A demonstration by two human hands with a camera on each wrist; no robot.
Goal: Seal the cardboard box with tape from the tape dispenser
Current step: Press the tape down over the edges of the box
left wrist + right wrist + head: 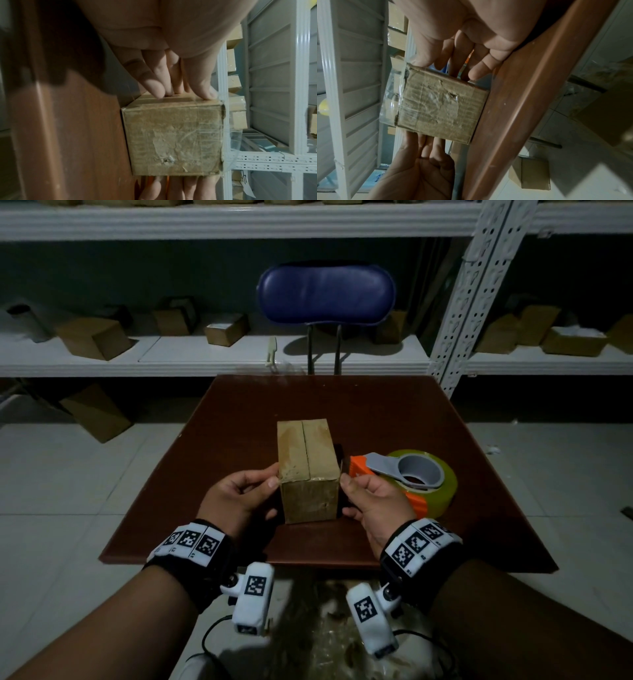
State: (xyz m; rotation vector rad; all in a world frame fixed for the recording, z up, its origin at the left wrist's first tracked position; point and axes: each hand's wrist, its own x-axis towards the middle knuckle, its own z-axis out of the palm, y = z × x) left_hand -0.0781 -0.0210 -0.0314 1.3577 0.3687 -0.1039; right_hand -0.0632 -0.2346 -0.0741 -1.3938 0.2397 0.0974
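Observation:
A small cardboard box (306, 460) stands on the brown table (394, 412), its top flaps closed with a seam down the middle. My left hand (270, 479) presses straight fingers (157, 89) against its left side, thumb at the near top corner. On the opposite side, my right hand (346, 491) does the same, its fingers (477, 73) flat along that face. Old clear tape (392, 94) wrinkles over the box (440, 106) and sticks out past its top edge. The orange tape dispenser (383, 465) with a grey handle and yellowish roll (442, 484) lies just right of the box, held by no hand.
A blue chair (325, 292) stands behind the table's far edge. White metal shelves (212, 357) with several cardboard boxes line the back wall. One more box (96, 412) sits on the tiled floor at the left.

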